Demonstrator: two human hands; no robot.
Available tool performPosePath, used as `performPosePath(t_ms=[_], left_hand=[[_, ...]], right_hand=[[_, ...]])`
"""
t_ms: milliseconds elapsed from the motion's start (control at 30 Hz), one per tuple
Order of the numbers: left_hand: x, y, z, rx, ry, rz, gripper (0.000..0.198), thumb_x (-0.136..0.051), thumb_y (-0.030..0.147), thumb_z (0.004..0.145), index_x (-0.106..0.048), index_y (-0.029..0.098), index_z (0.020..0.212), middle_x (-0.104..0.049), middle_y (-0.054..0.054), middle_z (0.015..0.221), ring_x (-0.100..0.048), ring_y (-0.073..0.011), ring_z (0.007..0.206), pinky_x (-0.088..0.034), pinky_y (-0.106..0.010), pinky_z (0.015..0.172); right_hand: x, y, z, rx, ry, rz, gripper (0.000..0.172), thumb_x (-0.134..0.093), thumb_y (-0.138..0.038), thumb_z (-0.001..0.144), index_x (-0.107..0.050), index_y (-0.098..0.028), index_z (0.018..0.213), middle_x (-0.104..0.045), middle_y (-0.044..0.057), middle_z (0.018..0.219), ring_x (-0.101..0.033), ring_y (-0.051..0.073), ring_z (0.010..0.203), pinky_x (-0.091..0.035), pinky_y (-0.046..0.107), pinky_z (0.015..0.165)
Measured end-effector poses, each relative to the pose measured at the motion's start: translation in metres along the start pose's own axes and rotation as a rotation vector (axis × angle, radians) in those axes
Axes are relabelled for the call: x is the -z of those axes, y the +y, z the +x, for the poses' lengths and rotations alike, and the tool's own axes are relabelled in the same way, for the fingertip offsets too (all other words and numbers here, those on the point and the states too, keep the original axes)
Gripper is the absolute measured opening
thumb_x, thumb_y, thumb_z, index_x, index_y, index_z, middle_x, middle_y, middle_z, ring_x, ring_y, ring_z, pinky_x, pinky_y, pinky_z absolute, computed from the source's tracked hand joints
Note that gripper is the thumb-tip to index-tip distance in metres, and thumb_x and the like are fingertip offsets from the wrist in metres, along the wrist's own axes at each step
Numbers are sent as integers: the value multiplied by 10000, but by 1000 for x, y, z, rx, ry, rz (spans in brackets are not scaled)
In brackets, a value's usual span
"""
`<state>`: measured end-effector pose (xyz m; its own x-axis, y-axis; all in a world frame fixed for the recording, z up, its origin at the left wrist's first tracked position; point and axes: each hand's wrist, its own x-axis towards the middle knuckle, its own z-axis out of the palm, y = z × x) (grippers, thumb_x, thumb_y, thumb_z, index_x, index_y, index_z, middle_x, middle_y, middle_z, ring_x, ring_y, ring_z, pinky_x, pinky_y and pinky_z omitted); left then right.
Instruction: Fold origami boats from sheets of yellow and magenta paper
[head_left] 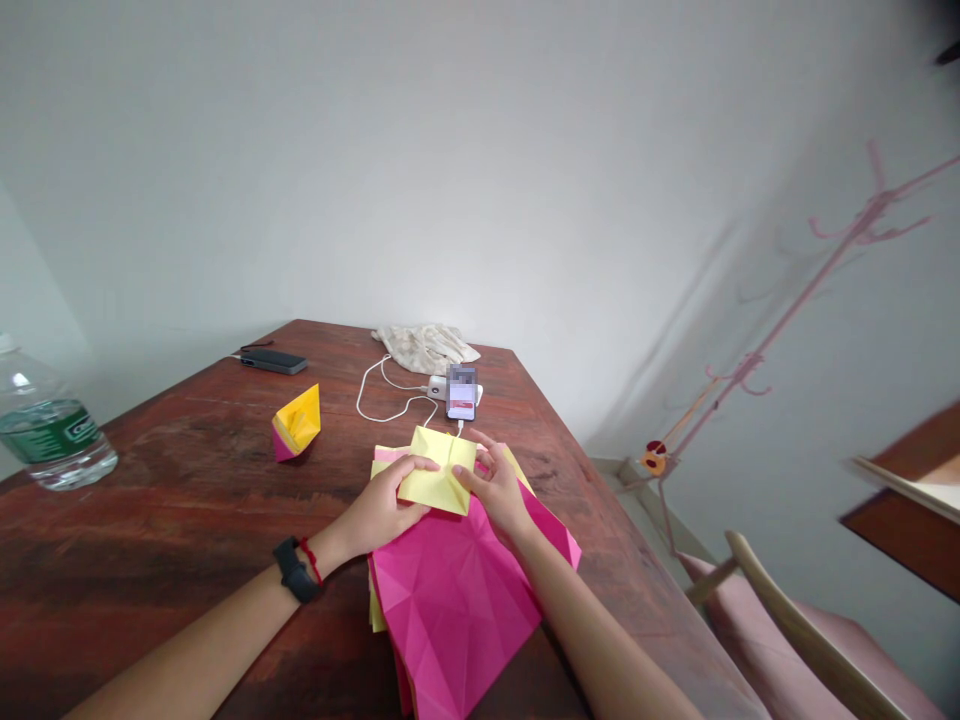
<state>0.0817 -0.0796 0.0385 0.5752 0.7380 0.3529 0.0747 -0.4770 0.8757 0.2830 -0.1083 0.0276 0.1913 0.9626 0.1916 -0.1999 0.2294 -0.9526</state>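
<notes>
A pale yellow folded paper square is held between my two hands. At its left edge, my left hand grips it with the thumb on top and the fingers underneath. On the right side, my right hand pinches it, thumb pressed on the face and the other fingers behind. Beneath lies a large creased magenta paper sheet, on top of a stack of pink and yellow sheets. A small yellow and magenta folded paper boat stands to the left, apart from my hands.
A phone leans on a white power bank with a white cable. Behind are a crumpled cloth and a dark power bank. A water bottle stands left on the wooden table. A chair and coat rack are right.
</notes>
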Motion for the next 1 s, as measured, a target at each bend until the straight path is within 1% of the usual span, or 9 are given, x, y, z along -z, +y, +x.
performPosePath(t_ms=[100, 167, 267, 367, 500, 567, 700, 800, 1000], left_hand=[[0, 2, -1, 11, -35, 1, 548, -707, 129, 722, -592, 224, 1249, -615, -99, 1293, -607, -250, 1151, -480, -383, 1013], [0, 1, -1, 6, -28, -1, 525, -740, 189, 738, -598, 226, 1243, -622, -96, 1262, -605, -258, 1148, -482, -396, 1007], [0, -3, 1, 6, 9, 25, 395, -747, 267, 771, -657, 221, 1153, -642, -90, 1176, -615, -262, 1108, -494, -391, 974], [-1, -6, 3, 26, 51, 84, 254, -744, 271, 770, -706, 213, 1014, -656, -75, 1093, -625, -258, 1048, -492, -385, 954], [0, -7, 5, 34, 50, 114, 123, -713, 290, 802, -721, 197, 882, -679, -62, 989, -631, -245, 984, -476, -372, 943], [1, -6, 6, 32, 50, 113, 112, -693, 298, 824, -723, 194, 852, -692, -57, 940, -634, -236, 950, -470, -359, 928], [3, -3, 6, 18, 72, 111, 96, -679, 281, 834, -718, 194, 827, -708, -49, 877, -628, -237, 948, -452, -359, 946], [3, -2, 7, 9, 72, 99, 88, -676, 276, 832, -709, 195, 820, -708, -47, 871, -627, -236, 946, -452, -358, 950], [2, 3, 4, 12, -33, 72, 108, -667, 301, 845, -691, 199, 822, -706, -34, 858, -634, -218, 913, -473, -313, 874]], right_hand=[[-3, -3, -1, 11, 30, -3, 782, -862, -357, 665, -487, -236, 1340, -693, 86, 1091, -718, 250, 931, -594, 394, 810], [-5, -5, -2, 10, 34, -3, 786, -868, -361, 654, -497, -235, 1336, -696, 82, 1070, -719, 250, 916, -593, 397, 806], [-6, -4, -2, 2, 27, 3, 776, -872, -352, 647, -518, -227, 1326, -697, 80, 1049, -715, 244, 898, -588, 390, 792], [-5, -2, -1, -7, 16, 10, 760, -872, -337, 647, -534, -218, 1317, -697, 79, 1031, -708, 235, 891, -583, 376, 781], [-5, -1, -1, -12, 9, -10, 739, -866, -323, 658, -539, -206, 1310, -702, 68, 986, -707, 225, 874, -581, 362, 772], [-6, -3, -3, -36, -22, -6, 772, -869, -313, 657, -513, -216, 1335, -708, 76, 1024, -712, 236, 911, -585, 368, 784], [-8, -7, -7, -121, -161, 45, 856, -890, -270, 626, -446, -251, 1357, -704, 100, 1185, -708, 273, 1041, -592, 395, 850], [-7, -7, -7, -158, -208, 57, 807, -885, -270, 637, -443, -243, 1312, -736, 92, 1138, -724, 276, 1015, -603, 400, 837], [-4, -7, -6, -162, -171, 12, 747, -896, -294, 615, -497, -231, 1244, -774, 71, 1008, -750, 281, 916, -618, 414, 782]])
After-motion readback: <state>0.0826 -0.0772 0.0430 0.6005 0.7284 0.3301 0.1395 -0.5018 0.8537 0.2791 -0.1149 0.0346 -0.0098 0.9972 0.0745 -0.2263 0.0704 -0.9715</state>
